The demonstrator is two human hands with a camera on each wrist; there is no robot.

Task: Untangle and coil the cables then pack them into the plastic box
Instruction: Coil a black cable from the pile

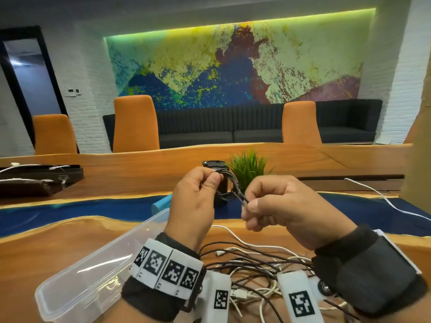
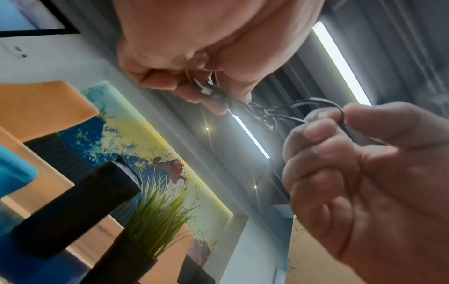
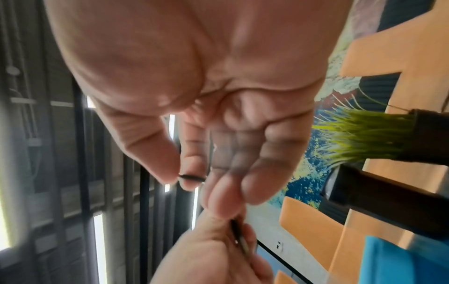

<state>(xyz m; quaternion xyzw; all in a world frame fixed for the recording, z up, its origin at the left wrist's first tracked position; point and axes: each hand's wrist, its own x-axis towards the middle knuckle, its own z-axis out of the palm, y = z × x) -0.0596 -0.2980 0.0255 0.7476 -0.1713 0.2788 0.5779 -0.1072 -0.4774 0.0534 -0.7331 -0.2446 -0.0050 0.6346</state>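
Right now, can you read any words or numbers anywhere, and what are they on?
No words or numbers can be read.
Left wrist band: black-and-white square code patterns, no letters.
White blocks by the cable pile: the same patterns.
Wall switches: too small to read.

I see a black cable (image 1: 229, 183) pinched between both hands; below them lies a tangle of dark brown and white cables (image 1: 251, 264) on the orange-brown wooden desk (image 1: 58, 243), which carries a deep blue band (image 1: 70, 213) edged in pale gold; the plastic box (image 1: 93, 264) near the desk's front left is clear; the wrist bands (image 1: 166, 268) are white with black square codes; the grass plant (image 1: 247, 166) is bright green; the chairs (image 1: 135, 122) are orange; the mural (image 1: 233, 66) mixes yellow, blue and dark red.
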